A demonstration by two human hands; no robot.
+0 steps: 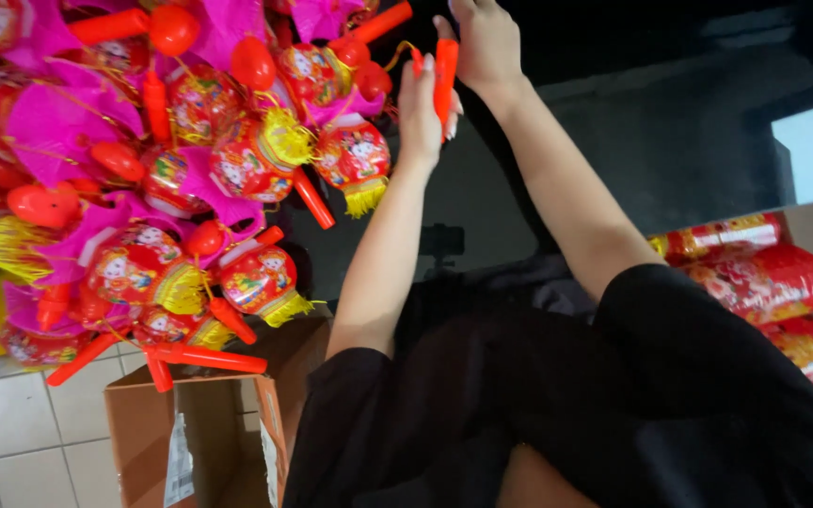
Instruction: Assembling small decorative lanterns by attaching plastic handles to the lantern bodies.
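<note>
Both of my arms, in black sleeves, reach up to the top middle of the view. My right hand (486, 42) grips the upper end of an orange-red plastic stick (445, 80). My left hand (421, 113) is closed along the stick's lower part, fingers wrapped beside it. A thin yellow cord (405, 49) runs from the stick toward the heap of small red toy lanterns (237, 160) just left of my hands. The lanterns have printed round bodies, yellow tassels and orange-red stick handles, and are mixed with bright pink paper (58, 122).
An open brown cardboard box (143, 414) stands at the lower left on a pale tiled floor (21, 423). Folded red and gold lanterns (764, 282) are stacked at the right. A dark surface (670, 141) lies behind my hands.
</note>
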